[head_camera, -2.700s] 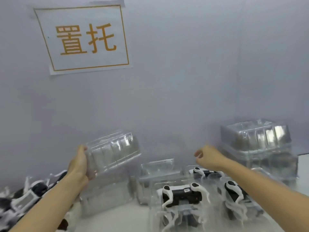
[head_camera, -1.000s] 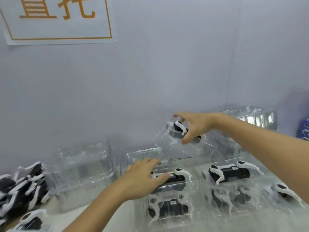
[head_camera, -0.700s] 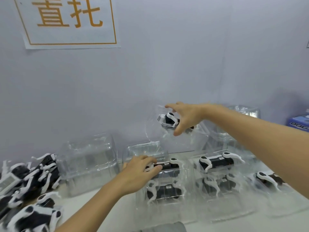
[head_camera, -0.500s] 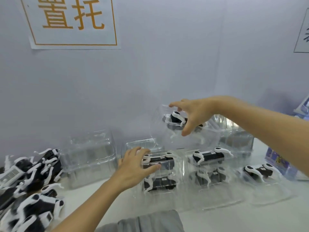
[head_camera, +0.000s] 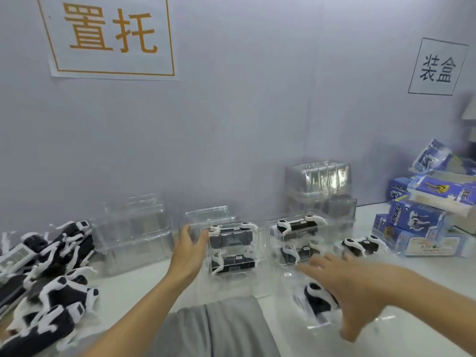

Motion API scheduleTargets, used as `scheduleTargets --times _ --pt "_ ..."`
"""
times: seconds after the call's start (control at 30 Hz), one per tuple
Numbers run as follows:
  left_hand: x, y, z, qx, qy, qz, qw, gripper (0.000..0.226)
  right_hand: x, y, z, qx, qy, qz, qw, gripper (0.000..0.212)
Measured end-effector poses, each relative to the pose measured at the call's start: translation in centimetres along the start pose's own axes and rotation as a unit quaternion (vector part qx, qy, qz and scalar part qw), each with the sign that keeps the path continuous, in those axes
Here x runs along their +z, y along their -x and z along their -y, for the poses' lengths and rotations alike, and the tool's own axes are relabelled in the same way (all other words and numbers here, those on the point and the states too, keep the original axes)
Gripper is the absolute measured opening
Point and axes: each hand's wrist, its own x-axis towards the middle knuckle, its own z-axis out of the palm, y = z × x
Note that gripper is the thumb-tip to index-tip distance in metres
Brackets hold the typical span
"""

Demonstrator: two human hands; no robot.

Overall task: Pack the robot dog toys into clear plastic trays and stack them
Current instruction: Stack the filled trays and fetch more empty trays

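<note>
**Q:** What stage of the packing is shown here?

**A:** The stacking stage, by the look of it. A person's left hand [head_camera: 189, 249] rests against the left side of a two-high stack of filled trays [head_camera: 235, 249], fingers straight and loose, gripping nothing. The right hand [head_camera: 358, 289] is spread flat over a single filled tray [head_camera: 315, 302] lying on the white table [head_camera: 425, 284], just in front and to the right of that stack. Its fingers are splayed and blurred; whether they press on the tray or only hover above it cannot be told.

**Q:** And the toys themselves?

**A:** A black-and-white robot dog [head_camera: 318, 296] sits inside the tray under the right hand. Right of the stack stands a second stack of filled trays [head_camera: 298, 240], and beyond that another single packed tray [head_camera: 360, 244]. Loose dogs [head_camera: 49, 274] are heaped well to the stack's left, not yet packed, with empty trays [head_camera: 134, 233] between the heap and the stack. More empties [head_camera: 320, 191] are piled behind, at the wall, and blue boxes [head_camera: 422, 215] lie far right.

**Q:** What does the next move call for?

**A:** Probably closing the fingers on the rim of the front tray, lifting it level and seating it squarely on a stack while the left hand steadies that stack. Thin clear plastic flexes, so a gentle grip on both edges seems wise.
</note>
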Motion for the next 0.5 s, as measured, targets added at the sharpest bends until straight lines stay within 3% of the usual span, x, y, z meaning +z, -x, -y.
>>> scheduleTargets --times 0.2,0.27,0.33,0.4,0.5 --pt "-0.3 0.3 0.1 -0.001 0.003 0.006 1.0 0.059 2.8 -0.4 1.0 0.061 0.022 0.043 0.997 0.131" --pt "-0.1 0.1 0.1 0.0 -0.001 0.007 1.0 0.064 2.0 -0.5 2.1 0.052 0.002 0.025 0.998 0.128" --pt "0.2 -0.2 0.0 -0.004 0.008 0.003 1.0 0.068 1.1 -0.5 4.3 -0.003 -0.035 -0.021 0.999 0.112" --pt "0.7 -0.4 -0.1 -0.024 0.029 0.004 0.999 0.066 1.0 -1.2 6.9 -0.072 -0.054 -0.09 0.992 0.079" --pt "1.3 -0.5 -0.1 -0.071 0.056 0.003 0.996 0.06 1.6 -3.0 9.2 -0.061 -0.009 -0.08 0.995 0.044"
